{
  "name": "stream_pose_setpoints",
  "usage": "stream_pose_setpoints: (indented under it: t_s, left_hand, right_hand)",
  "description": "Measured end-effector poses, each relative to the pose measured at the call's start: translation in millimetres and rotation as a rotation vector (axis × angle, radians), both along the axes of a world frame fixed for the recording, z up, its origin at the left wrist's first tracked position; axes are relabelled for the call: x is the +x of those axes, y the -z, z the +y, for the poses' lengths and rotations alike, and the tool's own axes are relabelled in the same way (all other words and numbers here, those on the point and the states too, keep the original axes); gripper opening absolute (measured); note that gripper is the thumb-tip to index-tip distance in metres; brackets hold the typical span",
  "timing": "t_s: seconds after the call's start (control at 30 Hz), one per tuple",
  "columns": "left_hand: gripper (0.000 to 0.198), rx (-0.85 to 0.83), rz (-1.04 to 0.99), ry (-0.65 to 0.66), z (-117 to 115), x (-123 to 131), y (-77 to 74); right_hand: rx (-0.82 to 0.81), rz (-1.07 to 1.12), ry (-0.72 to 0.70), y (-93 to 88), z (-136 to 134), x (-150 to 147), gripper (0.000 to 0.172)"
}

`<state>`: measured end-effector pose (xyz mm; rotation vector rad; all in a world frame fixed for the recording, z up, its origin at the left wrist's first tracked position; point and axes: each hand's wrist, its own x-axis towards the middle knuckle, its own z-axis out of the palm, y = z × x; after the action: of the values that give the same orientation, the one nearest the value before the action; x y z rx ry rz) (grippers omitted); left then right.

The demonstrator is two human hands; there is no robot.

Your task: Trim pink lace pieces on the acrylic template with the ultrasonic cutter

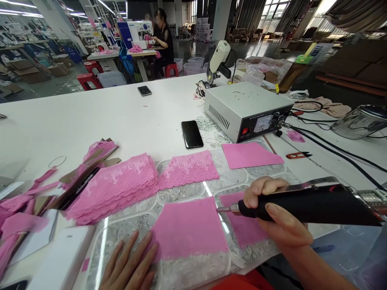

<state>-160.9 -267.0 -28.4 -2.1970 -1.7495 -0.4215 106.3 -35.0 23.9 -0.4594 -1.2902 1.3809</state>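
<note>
My left hand (130, 262) lies flat at the front, its fingertips at the left edge of a pink fabric piece (189, 227). My right hand (281, 213) grips a black handheld ultrasonic welder (308, 201) with a slim metal tip. That tip points left, at the right edge of the same piece; contact cannot be made out. Partly under the tool lies a second pink fabric piece (246, 225). Behind them are a single pink lace piece (190, 169), a plain pink piece (252, 155) and a stack of pink lace pieces (117, 187).
A grey control box (248, 106) with black cables (338, 151) stands at the back right. Orange-handled thread snips (298, 155), a phone (192, 134), a white box (62, 257) and pink straps (18, 225) lie around. A co-worker (165, 42) sits at a sewing machine beyond.
</note>
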Motion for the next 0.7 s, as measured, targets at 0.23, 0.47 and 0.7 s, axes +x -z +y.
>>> stream_pose_setpoints:
  t_s: [0.23,0.47,0.7]
  left_hand:
    - [0.039,0.003,-0.004,0.007,-0.6,2.7,1.6]
    - [0.038,-0.029,-0.010,0.002,-0.1,5.1,-5.3]
    - [0.039,0.001,-0.002,0.031,-1.0,2.0,-1.5]
  right_hand:
    - [-0.048,-0.048,-0.096,-0.3,-15.3,20.8,0.011]
    - [-0.057,-0.055,-0.149,-1.5,-21.6,22.3,0.009]
    - [-0.106,-0.066,-0.152,-3.6,-25.5,21.5,0.010]
